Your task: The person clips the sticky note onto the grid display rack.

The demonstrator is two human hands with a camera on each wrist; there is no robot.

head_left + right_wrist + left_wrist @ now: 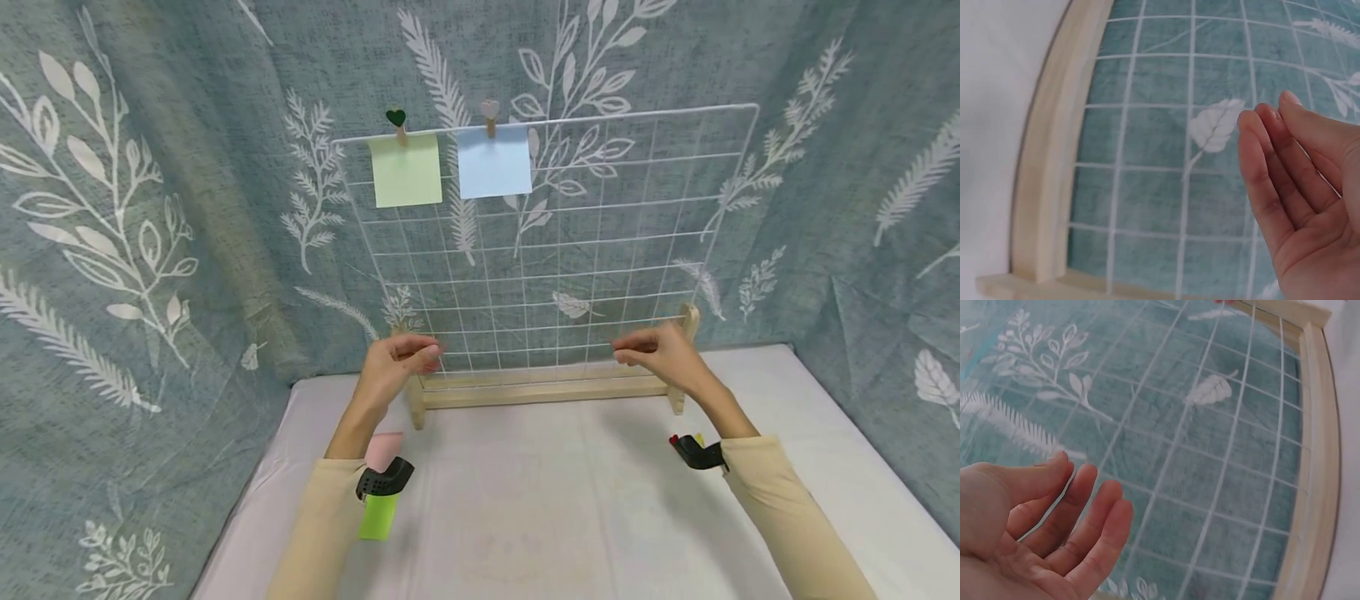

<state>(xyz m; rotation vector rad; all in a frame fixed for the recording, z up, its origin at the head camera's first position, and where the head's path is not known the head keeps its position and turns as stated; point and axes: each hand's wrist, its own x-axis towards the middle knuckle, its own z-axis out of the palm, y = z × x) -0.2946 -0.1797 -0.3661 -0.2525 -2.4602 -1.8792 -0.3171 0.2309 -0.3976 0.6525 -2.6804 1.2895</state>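
My left hand [393, 358] hovers before the lower left of a white wire grid [645, 114], fingers loosely bent and nothing between them. On the other side, my right hand [660, 354] is raised before the grid's lower right, its fingers also relaxed. Both wrist views show the left palm [1041, 569] and right palm [1316, 256] holding nothing. A pale green note [408, 179] hangs from the grid's top wire by a clothespin with a dark green heart [396, 117]. Beside it hangs a light blue note [495, 171], under a clothespin with a pale heart [491, 109].
The grid stands in a wooden base [540, 395] on a white-covered table [517, 500]. A pink note [383, 448] and bright green note [378, 518] lie by my left wrist. Small red [673, 440] and yellow pieces [700, 438] show by my right wrist. Patterned curtains [225, 208] surround the table.
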